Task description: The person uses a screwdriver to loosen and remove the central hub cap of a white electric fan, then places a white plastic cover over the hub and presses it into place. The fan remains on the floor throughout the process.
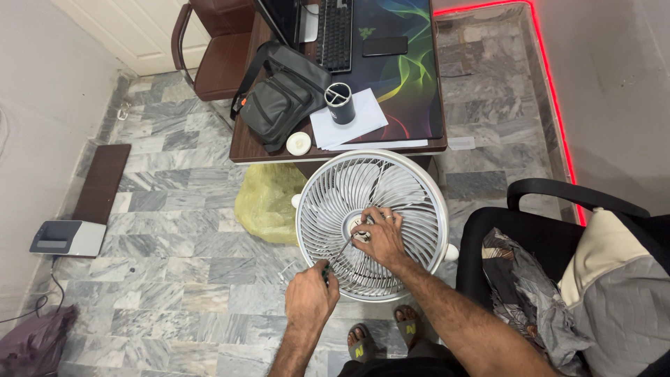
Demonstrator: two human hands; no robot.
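- A round white plastic fan [372, 225] lies face up on a grey-veined marble tile floor [174, 230], just in front of a dark wooden desk [244, 143]. Its grille is a circle of thin curved ribs around a small central hub.
- The right hand [380, 237] rests on the middle of the grille, fingers bent and pinched around the hub; a ring shows on one finger.
- The left hand [310, 297] is closed in a fist around the dark handle of a screwdriver [340, 253], whose thin metal shaft slants up to the hub beside the right fingers.
- Two feet in sandals [384, 335] stand just below the fan's lower rim.
- On the desk, a dark cylindrical cup [340, 102] stands on loose white paper sheets [363, 122]; a few pale objects show inside it, too small to tell.
- Beside the cup lies a soft black fabric shoulder bag [283, 98], closed, and a small round white disc [299, 143].
- Further back sit a black keyboard [336, 31], a black phone [384, 46] and a large desk mat [408, 77] with colourful swirls.
- A crumpled yellow plastic bag [269, 202] sits on the floor, touching the fan's left edge; its contents are hidden.
- A black office chair [551, 230] on the right holds rumpled patterned cloth [530, 293].
- A brown chair [216, 56] stands at the desk's far left.
- A red light strip [555, 91] runs along the base of the right wall.
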